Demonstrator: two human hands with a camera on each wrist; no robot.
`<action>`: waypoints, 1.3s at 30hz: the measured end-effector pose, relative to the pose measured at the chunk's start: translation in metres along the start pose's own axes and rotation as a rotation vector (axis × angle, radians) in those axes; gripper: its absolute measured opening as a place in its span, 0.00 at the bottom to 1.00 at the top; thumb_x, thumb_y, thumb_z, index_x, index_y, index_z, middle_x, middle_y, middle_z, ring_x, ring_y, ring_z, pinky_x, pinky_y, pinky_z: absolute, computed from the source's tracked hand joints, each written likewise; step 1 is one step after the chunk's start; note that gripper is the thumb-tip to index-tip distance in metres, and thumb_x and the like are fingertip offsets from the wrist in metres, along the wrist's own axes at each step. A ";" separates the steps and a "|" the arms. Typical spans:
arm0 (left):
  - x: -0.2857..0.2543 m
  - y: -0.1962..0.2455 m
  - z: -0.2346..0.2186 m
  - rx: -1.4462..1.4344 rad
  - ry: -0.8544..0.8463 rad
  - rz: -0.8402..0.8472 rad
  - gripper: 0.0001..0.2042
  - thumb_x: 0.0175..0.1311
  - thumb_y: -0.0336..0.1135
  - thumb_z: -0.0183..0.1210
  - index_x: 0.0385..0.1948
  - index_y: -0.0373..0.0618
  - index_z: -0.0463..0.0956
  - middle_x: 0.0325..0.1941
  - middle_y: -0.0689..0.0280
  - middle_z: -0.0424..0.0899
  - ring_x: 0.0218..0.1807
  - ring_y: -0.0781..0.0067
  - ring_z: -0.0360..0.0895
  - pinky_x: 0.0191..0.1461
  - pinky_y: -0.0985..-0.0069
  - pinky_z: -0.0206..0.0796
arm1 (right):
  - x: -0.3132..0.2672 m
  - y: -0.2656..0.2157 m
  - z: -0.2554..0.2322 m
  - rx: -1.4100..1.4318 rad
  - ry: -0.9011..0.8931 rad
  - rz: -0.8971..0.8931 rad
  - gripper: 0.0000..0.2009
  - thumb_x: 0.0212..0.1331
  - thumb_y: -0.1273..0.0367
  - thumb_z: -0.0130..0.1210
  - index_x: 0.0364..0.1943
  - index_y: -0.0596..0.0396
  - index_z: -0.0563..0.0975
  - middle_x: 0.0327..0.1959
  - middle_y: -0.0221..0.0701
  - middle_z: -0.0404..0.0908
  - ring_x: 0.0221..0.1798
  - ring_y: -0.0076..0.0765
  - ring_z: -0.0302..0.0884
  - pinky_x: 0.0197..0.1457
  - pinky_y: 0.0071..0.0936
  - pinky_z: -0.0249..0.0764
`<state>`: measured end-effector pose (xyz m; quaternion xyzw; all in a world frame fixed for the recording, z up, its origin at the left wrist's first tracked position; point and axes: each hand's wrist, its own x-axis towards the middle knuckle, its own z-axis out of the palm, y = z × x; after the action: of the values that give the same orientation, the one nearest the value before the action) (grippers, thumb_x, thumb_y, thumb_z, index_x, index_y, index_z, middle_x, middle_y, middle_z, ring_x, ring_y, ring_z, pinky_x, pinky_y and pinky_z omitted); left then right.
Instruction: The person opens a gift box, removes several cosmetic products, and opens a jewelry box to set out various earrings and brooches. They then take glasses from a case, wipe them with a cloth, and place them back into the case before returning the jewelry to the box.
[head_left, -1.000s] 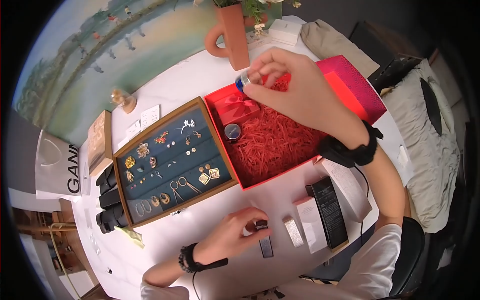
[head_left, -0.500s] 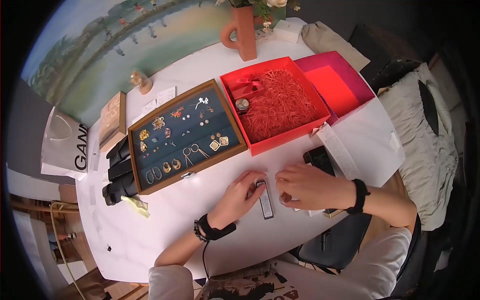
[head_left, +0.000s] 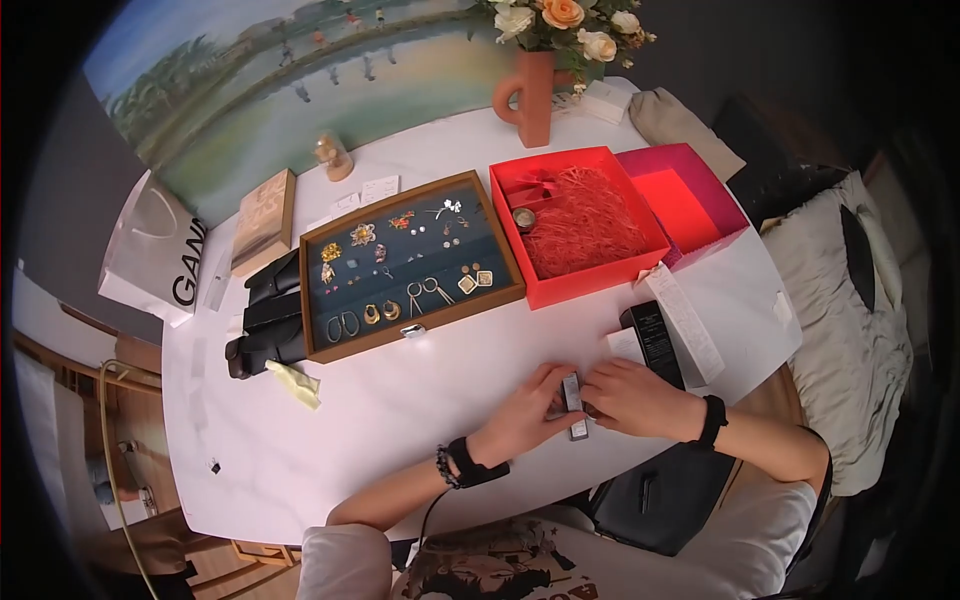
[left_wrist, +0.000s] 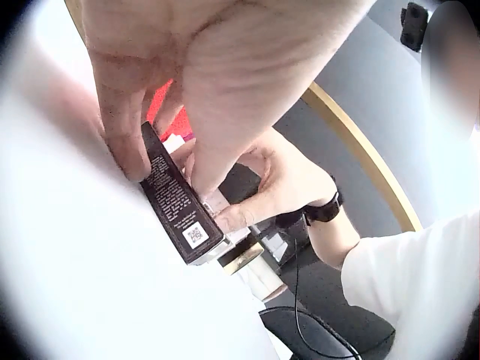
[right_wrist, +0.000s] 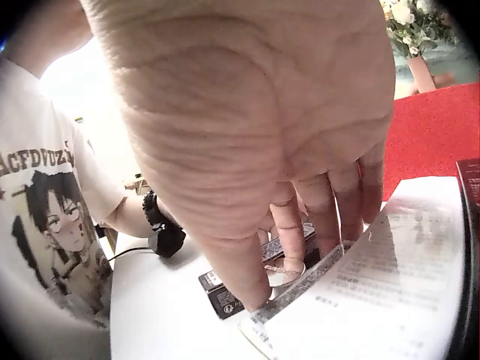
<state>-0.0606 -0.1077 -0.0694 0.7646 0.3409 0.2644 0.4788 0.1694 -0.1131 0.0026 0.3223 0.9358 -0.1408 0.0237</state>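
Note:
Both hands work close together over the front of the white table. My left hand pinches a narrow black box with fine print and a QR code, thumb on one long side and fingers on the other. Just beside it, my right hand has its thumb and fingers around a small silvery box, mostly hidden under the hand in the head view. A white printed box stands close to the right fingers, with a taller black box behind it.
A wooden jewellery case with earrings and brooches lies left of a red gift box filled with shredded paper and a small round jar. A long white box lies to the right. A terracotta vase stands behind.
My right hand came down from above the red box, where it held a small blue-and-silver item, to beside my left hand. The head view shifted, and both hands drew together around the small boxes.

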 end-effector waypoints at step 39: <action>0.168 0.011 -0.141 0.909 0.442 0.225 0.13 0.60 0.35 0.68 0.42 0.39 0.81 0.46 0.50 0.85 0.48 0.48 0.83 0.51 0.56 0.78 | 0.143 0.159 -0.113 0.061 0.481 0.478 0.12 0.62 0.65 0.62 0.40 0.63 0.83 0.38 0.49 0.87 0.44 0.57 0.87 0.48 0.47 0.80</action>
<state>-0.0556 0.0967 0.0108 0.8532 0.4300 0.2946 -0.0166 0.1585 0.1240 0.0522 0.5572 0.8078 -0.0792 -0.1752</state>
